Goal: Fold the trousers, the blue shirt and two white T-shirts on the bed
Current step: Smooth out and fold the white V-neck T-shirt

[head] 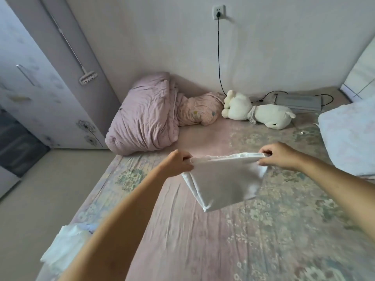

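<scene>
A white T-shirt (223, 179), folded into a small rectangle, hangs in the air above the middle of the bed (192, 240). My left hand (178, 163) grips its upper left corner. My right hand (282, 156) pinches its upper right corner. The top edge is stretched between both hands and the lower part droops toward the sheet. A pile of white and pale blue cloth (65, 248) lies at the bed's near left edge, partly hidden by my left forearm. Trousers are not in view.
A bunched pink duvet (146, 118) and a small pink pillow (200, 111) lie at the far left. A white plush toy (261, 112) and a grey device with black cable (298, 102) sit by the wall. A pale pillow (349, 136) is at right. A wardrobe (40, 88) stands left.
</scene>
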A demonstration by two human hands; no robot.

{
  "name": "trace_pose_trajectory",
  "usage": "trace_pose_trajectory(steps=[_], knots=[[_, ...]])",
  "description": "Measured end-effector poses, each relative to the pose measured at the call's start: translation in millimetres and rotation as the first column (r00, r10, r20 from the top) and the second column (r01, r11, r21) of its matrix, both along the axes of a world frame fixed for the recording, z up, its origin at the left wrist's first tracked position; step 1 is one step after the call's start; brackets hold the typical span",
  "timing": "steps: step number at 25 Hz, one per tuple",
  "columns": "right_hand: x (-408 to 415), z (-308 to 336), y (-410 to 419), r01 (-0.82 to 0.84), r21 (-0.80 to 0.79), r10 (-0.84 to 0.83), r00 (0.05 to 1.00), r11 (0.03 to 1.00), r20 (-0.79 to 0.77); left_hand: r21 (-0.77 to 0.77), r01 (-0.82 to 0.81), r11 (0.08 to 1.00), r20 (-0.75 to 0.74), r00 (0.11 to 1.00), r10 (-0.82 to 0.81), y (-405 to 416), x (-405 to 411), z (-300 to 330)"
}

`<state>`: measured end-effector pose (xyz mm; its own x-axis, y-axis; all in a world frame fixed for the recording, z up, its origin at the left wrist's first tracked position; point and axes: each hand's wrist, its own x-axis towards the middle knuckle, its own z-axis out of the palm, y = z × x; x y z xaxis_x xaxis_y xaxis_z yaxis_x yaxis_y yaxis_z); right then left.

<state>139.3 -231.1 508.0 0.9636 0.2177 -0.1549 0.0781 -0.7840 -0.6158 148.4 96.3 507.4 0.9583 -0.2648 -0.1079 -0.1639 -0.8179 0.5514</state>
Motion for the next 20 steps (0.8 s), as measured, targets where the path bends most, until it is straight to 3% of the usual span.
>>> trace_pose_trajectory(steps=[3,6,11,15,18,20], knots=[[-19.8,-52.8,7.0,-0.130,-0.094,0.105,0.965,0.987,-0.238,0.088,0.111,0.990,-0.205,0.974,-0.092,-1.9,-20.4,-45.3],[-39.1,-111.1,15.6,-0.227,-0.083,0.169,0.882,0.970,-0.439,0.142,0.156,0.977,-0.410,0.908,-0.086,6.6,-32.7,-102.5],[-31.1,-188.6,29.1,-0.081,0.018,0.076,0.794,0.997,-0.603,0.112,0.210,0.971,-0.673,0.735,-0.081,21.9,-18.1,-180.7],[15.4,-288.2,42.3,-0.065,-0.093,-0.007,0.787,0.994,-0.617,0.145,0.262,0.954,-0.650,0.752,-0.107,24.9,33.3,-278.9],[54.7,-352.7,52.4,-0.012,-0.221,-0.093,0.884,0.975,-0.459,0.197,0.303,0.932,-0.523,0.837,-0.162,22.9,79.4,-344.7],[89.0,-386.1,56.2,0.047,-0.271,-0.147,0.920,0.961,-0.363,0.265,0.234,0.935,-0.410,0.905,-0.111,20.0,116.7,-380.8]])
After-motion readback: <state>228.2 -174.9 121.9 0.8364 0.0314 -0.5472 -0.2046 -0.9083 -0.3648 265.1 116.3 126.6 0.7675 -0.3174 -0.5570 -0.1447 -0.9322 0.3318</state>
